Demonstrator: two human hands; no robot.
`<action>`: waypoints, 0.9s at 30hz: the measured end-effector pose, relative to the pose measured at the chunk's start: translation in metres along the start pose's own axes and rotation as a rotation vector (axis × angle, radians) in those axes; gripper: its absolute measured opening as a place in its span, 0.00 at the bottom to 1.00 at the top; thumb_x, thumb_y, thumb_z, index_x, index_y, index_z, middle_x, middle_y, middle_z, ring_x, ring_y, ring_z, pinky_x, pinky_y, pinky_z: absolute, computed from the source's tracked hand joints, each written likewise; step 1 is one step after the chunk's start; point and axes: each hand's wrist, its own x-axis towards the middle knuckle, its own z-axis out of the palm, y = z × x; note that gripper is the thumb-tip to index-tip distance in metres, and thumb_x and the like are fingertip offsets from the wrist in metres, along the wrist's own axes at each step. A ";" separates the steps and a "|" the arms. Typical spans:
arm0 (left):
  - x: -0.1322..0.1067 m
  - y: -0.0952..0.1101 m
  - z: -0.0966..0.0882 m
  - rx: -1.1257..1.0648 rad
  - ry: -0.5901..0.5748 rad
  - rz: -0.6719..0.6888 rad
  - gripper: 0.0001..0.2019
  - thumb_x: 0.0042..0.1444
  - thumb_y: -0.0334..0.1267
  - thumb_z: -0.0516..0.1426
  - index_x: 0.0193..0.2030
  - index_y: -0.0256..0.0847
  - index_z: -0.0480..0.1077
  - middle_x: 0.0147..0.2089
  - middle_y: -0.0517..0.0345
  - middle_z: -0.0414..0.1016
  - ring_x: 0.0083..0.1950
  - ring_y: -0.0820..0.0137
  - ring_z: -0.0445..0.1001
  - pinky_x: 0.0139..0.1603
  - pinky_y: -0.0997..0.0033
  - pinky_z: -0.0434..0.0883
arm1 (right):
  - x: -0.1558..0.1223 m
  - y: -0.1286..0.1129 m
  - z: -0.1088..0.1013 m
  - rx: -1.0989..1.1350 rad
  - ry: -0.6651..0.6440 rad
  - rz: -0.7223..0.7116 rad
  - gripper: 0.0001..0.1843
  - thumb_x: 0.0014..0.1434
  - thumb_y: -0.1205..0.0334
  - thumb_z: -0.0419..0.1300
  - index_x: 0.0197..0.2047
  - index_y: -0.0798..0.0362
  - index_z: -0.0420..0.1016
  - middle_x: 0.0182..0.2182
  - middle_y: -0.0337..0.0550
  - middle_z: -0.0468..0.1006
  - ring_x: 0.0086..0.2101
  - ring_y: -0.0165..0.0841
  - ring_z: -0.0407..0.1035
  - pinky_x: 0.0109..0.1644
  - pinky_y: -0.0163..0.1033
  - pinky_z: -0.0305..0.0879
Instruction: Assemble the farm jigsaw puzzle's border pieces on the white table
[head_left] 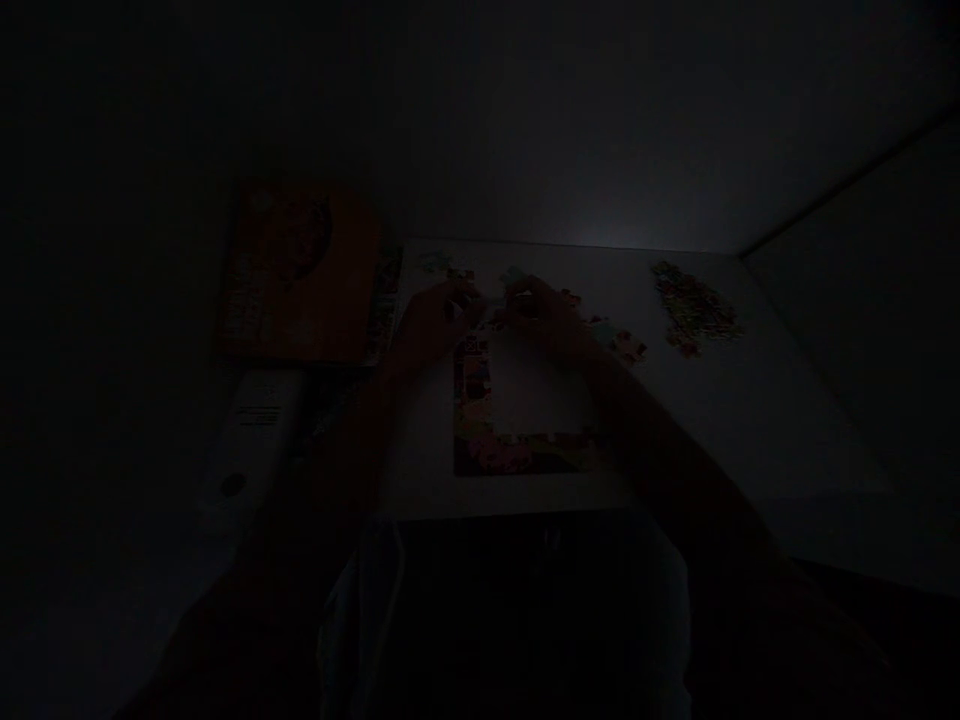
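The picture is very dark. On a white table (750, 420) lies a partly joined jigsaw puzzle (495, 440), with its left column and bottom row in place. My left hand (439, 318) and my right hand (541, 312) meet just above the puzzle's top edge. Both have their fingers curled together near a small piece between them. The gloom hides which hand grips it. Loose pieces (450, 268) lie just beyond my fingers.
An orange puzzle box (300, 275) lies at the table's left edge. A heap of loose pieces (694, 308) sits at the far right, with a few more pieces (622, 342) beside my right wrist. A white object (251, 440) lies at the near left.
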 end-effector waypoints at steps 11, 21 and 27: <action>0.002 -0.016 -0.019 0.112 -0.148 -0.061 0.11 0.69 0.48 0.70 0.51 0.45 0.83 0.49 0.51 0.86 0.50 0.58 0.83 0.54 0.61 0.79 | -0.004 -0.011 0.011 -0.411 -0.098 -0.086 0.23 0.74 0.51 0.68 0.68 0.46 0.86 0.60 0.55 0.89 0.56 0.51 0.84 0.66 0.57 0.79; 0.002 -0.017 -0.019 0.158 -0.151 -0.009 0.12 0.66 0.43 0.74 0.53 0.44 0.84 0.59 0.49 0.82 0.60 0.55 0.81 0.68 0.54 0.77 | -0.007 -0.015 0.017 -0.581 -0.122 -0.143 0.22 0.79 0.50 0.67 0.71 0.45 0.85 0.67 0.57 0.82 0.62 0.54 0.81 0.72 0.60 0.75; 0.003 -0.022 -0.015 0.174 -0.097 0.006 0.12 0.69 0.47 0.72 0.52 0.44 0.83 0.57 0.48 0.84 0.59 0.54 0.82 0.66 0.55 0.78 | -0.001 -0.007 -0.041 -0.583 0.061 -0.110 0.26 0.80 0.48 0.67 0.75 0.46 0.80 0.65 0.57 0.83 0.55 0.51 0.83 0.66 0.59 0.78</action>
